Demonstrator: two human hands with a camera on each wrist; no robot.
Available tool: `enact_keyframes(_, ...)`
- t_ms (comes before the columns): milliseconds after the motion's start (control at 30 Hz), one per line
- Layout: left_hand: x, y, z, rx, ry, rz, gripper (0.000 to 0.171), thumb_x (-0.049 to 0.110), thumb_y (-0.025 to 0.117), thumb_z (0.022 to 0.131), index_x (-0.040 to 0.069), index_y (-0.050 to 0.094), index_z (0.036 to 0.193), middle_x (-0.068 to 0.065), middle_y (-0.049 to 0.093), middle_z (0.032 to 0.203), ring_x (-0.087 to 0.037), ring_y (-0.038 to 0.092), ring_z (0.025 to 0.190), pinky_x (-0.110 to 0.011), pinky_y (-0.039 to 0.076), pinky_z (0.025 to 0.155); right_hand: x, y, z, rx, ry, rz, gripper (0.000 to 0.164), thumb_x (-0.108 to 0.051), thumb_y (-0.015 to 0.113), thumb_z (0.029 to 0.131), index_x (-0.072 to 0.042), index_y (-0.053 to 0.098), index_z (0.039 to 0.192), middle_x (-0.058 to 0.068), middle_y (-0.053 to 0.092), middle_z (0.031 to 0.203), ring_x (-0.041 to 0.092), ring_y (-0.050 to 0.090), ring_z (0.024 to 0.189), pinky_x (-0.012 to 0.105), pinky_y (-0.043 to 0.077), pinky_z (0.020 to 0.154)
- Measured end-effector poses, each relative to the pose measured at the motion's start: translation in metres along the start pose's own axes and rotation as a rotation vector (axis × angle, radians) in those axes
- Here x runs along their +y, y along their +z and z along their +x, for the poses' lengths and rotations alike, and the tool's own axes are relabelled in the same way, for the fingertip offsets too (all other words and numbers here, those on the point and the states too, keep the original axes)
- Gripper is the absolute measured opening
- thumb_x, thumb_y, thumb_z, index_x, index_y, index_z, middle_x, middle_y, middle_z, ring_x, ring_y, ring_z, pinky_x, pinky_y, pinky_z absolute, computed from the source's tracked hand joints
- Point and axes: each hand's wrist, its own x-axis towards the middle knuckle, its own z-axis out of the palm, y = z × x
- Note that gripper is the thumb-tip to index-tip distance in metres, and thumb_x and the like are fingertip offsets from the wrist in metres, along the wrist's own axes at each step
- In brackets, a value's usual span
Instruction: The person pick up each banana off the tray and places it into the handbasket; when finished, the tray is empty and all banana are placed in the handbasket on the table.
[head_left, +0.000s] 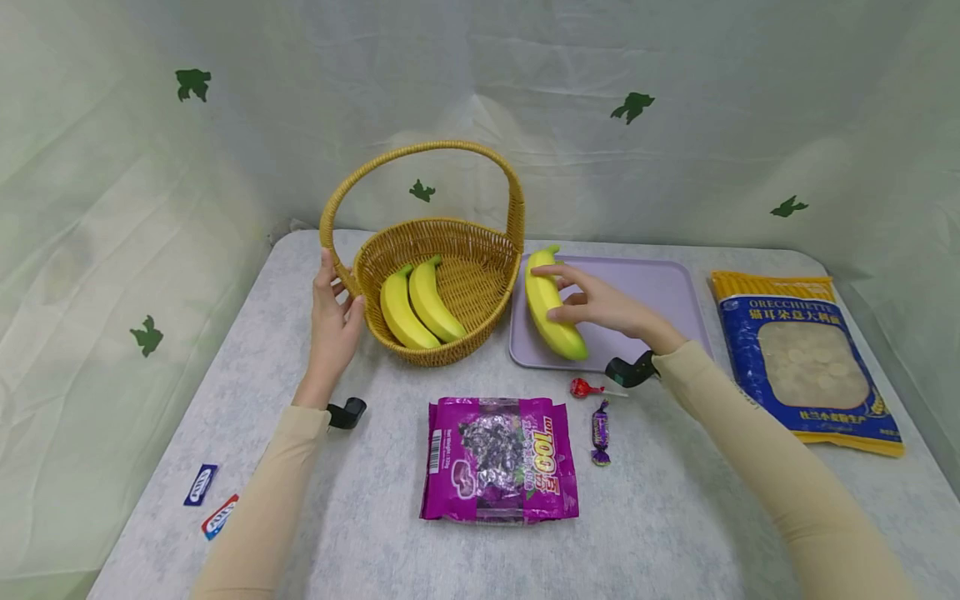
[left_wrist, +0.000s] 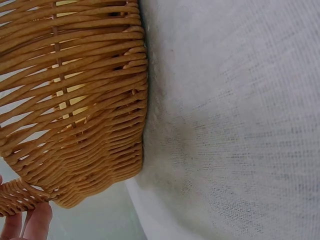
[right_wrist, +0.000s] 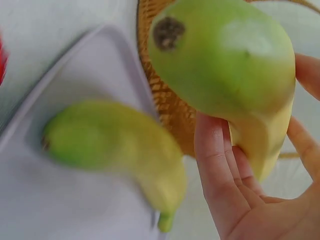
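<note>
Purple bag [head_left: 498,460]: toward the surface's [head_left: 375,517] near edge.
Banana [right_wrist: 230,80]: probably light, slick (I'd hold it mid-body).
Right grip [head_left: 600,304]: narrowed around it.
Left grip [head_left: 335,325]: holding basket handle [head_left: 423,148].

L hand [head_left: 335,323] grips handle [head_left: 450,145] of basket [head_left: 482,287]; 2 bananas [head_left: 430,300] inside. R hand [head_left: 596,302] holds 3rd banana [head_left: 542,304] R of basket, over tray [head_left: 652,283]. Purple pkg. [head_left: 498,458] in front of basket.

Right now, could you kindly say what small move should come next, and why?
I'd probably carry the held banana left into the basket: the right hand grips it over the tray, two bananas already lie inside, and the left hand holds the handle.
</note>
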Motion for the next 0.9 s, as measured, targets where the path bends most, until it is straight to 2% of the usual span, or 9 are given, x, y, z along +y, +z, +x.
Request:
enact_keyframes(200, 0.002, -0.001, -0.001, -0.003, -0.018, -0.015, 0.075, -0.004, 0.045, 0.098, 0.025, 0.005, 0.154, -0.027, 0.027, 0.14, -0.042, 0.041, 0.122, -0.06, 0.041, 0.094, -0.014, 0.01, 0.005, -0.058, -0.057, 0.002, 0.066, -0.029, 0.064, 0.091, -0.031, 0.033, 0.149, 0.007, 0.032, 0.146, 0.032, 0.047, 0.12, 0.052, 0.039, 0.096)
enact_keyframes(400, 0.001, -0.001, 0.001, 0.009, 0.01, -0.01, 0.083, -0.008, 0.046, 0.096, 0.037, 0.006, 0.152, -0.021, 0.034, 0.143, -0.045, 0.045, 0.119, -0.06, 0.043, 0.092, -0.026, 0.017, 0.016, -0.09, -0.132, -0.018, 0.067, -0.025, 0.064, 0.092, -0.027, 0.032, 0.15, 0.002, 0.031, 0.149, 0.027, 0.038, 0.126, 0.048, 0.038, 0.1)
enact_keyframes(567, 0.001, -0.001, 0.001, 0.005, 0.027, -0.016, 0.082, -0.009, 0.046, 0.095, 0.033, 0.006, 0.152, -0.024, 0.037, 0.137, -0.046, 0.045, 0.118, -0.06, 0.042, 0.093, -0.035, 0.022, 0.029, -0.104, -0.166, -0.027, 0.066, -0.026, 0.063, 0.092, -0.028, 0.033, 0.15, -0.001, 0.03, 0.15, 0.028, 0.045, 0.121, 0.047, 0.039, 0.098)
enact_keyframes(633, 0.0, 0.0, 0.0, 0.006, 0.032, -0.016, 0.084, -0.012, 0.046, 0.094, 0.032, 0.005, 0.152, -0.026, 0.037, 0.136, -0.048, 0.045, 0.117, -0.061, 0.042, 0.092, -0.039, 0.024, 0.035, -0.113, -0.175, -0.017, 0.065, -0.025, 0.062, 0.093, -0.028, 0.032, 0.15, 0.001, 0.032, 0.147, 0.029, 0.048, 0.117, 0.048, 0.042, 0.093)
enact_keyframes(833, -0.001, 0.0, 0.001, 0.018, 0.049, -0.004, 0.089, -0.018, 0.045, 0.091, 0.034, 0.005, 0.152, -0.033, 0.035, 0.132, -0.054, 0.045, 0.113, -0.064, 0.04, 0.091, -0.049, 0.029, 0.056, -0.105, -0.219, -0.002, 0.063, -0.019, 0.061, 0.094, -0.021, 0.033, 0.15, 0.003, 0.034, 0.145, 0.025, 0.039, 0.122, 0.044, 0.043, 0.093)
enact_keyframes(900, -0.001, 0.001, 0.001, 0.016, 0.047, 0.003, 0.089, -0.016, 0.046, 0.092, 0.037, 0.005, 0.151, -0.032, 0.036, 0.132, -0.053, 0.046, 0.114, -0.063, 0.041, 0.091, -0.051, 0.03, 0.063, -0.091, -0.221, -0.003, 0.062, -0.018, 0.061, 0.094, -0.02, 0.034, 0.149, 0.0, 0.033, 0.147, 0.022, 0.035, 0.125, 0.042, 0.041, 0.098)
